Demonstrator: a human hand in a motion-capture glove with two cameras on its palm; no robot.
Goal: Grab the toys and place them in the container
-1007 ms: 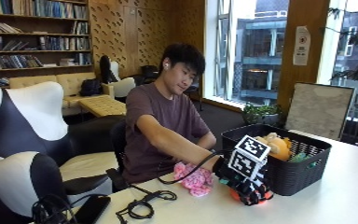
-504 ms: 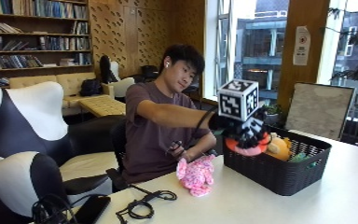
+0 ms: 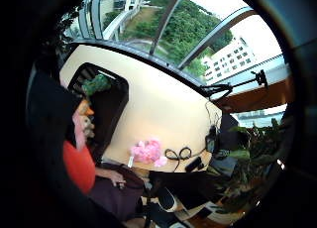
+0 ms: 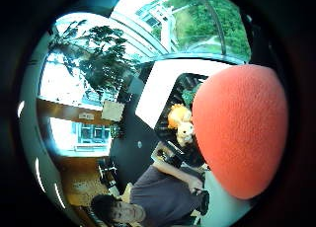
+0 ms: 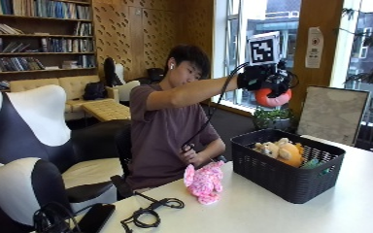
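On the left of the outside view, a dark phone [image 5: 96, 217] lies at the near edge of the white table [image 5: 367, 194], and beside it a coiled black cable [image 5: 151, 212]. No writing on either can be read. Next along, a pink plush toy [image 5: 204, 182] stands on the tabletop, just beside the black woven container [image 5: 283, 177] but apart from it. The person's bare hand [image 5: 191, 155] rests low at the table's edge behind the pink toy.

Inside the container sit an orange and cream plush toy [image 5: 282, 150] and a green toy [image 5: 311, 163], the green one toward the window end.

High above the container, with the arm stretched out at head height, the gloved right hand [image 5: 262, 80] has its fingers curled round a red-orange ball [image 5: 272, 97], which hangs below the palm. In the thumb-side palm view the ball [image 4: 239, 131] fills much of the picture, with the container [image 4: 180, 123] and its orange toy [image 4: 178, 116] far beneath it.

A white notice [image 5: 313, 47] hangs on the wooden pillar to the right; its print is too small to read.
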